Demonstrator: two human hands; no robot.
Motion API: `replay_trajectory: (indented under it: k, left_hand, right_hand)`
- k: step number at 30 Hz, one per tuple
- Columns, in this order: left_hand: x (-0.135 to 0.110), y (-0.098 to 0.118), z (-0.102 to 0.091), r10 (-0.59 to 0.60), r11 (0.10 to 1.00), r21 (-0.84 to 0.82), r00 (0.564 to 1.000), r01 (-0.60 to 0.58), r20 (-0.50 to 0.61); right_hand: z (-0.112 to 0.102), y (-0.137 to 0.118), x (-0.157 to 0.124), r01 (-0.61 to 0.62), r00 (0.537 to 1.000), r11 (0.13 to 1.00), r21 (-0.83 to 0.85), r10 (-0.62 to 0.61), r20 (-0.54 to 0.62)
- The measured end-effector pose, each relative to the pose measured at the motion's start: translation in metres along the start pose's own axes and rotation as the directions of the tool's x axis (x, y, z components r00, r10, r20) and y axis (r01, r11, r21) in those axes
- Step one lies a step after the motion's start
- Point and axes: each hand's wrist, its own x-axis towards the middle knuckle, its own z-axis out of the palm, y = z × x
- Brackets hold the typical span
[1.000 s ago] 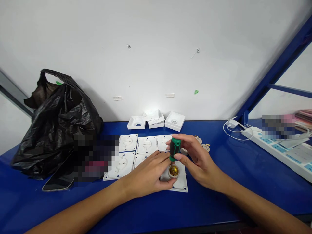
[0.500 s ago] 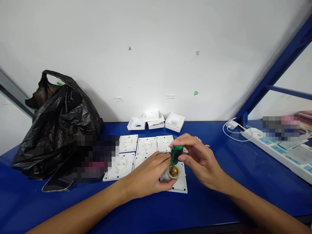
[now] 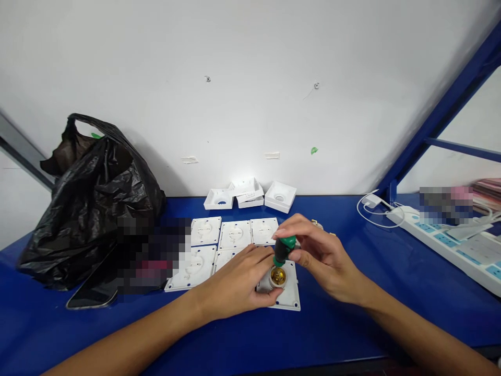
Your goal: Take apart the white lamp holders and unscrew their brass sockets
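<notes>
My right hand (image 3: 319,261) pinches a stubby green and black screwdriver (image 3: 284,250) by its handle. The tool stands over a white lamp socket (image 3: 278,277) with a brass-coloured inside; its tip is hidden from me. Thumb and fingers of my left hand (image 3: 250,277) close around the socket's side. Under the socket lies a square white plate (image 3: 290,298) with holes at its corners. More white plates (image 3: 235,235) lie side by side to the left, partly covered by my left hand.
Several white square covers (image 3: 281,196) lie by the wall. A black plastic bag (image 3: 102,193) and a phone (image 3: 92,292) are at left. On the right, a white power strip (image 3: 442,237) with cables lies on the blue table (image 3: 336,339). A small part (image 3: 318,224) sits behind my right hand.
The screwdriver has tilted, its handle top leaning slightly to the right, and the right fingers have shifted with it. My left hand stays at the socket.
</notes>
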Motion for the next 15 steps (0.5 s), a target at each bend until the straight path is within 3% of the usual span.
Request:
replay_trajectory:
  k: [2,6,9,12,15]
  left_hand:
    - [0.0,0.0,0.001,-0.001,1.0,0.012,1.0,0.001,-0.003]
    - [-0.001,0.0,0.001,-0.012,0.999,0.044,1.0,0.012,-0.005]
    - [0.0,0.001,0.0,-0.021,0.999,0.044,1.0,0.021,0.013]
    - [0.0,0.002,-0.001,-0.053,0.998,0.04,0.998,0.052,0.029]
    - [0.0,0.001,-0.001,-0.055,0.999,0.0,0.998,0.055,0.027]
  right_hand:
    - [-0.001,0.0,0.0,-0.031,0.999,0.999,-0.015,0.032,0.027]
    - [-0.005,-0.001,-0.001,-0.002,0.999,0.994,-0.107,-0.004,-0.051]
    - [-0.007,-0.003,0.0,-0.053,0.999,0.995,-0.091,0.053,0.004]
    - [-0.01,-0.006,0.001,-0.062,0.998,0.994,-0.087,0.059,-0.037]
    - [-0.011,-0.007,0.003,-0.077,0.997,0.994,-0.075,0.078,0.002]
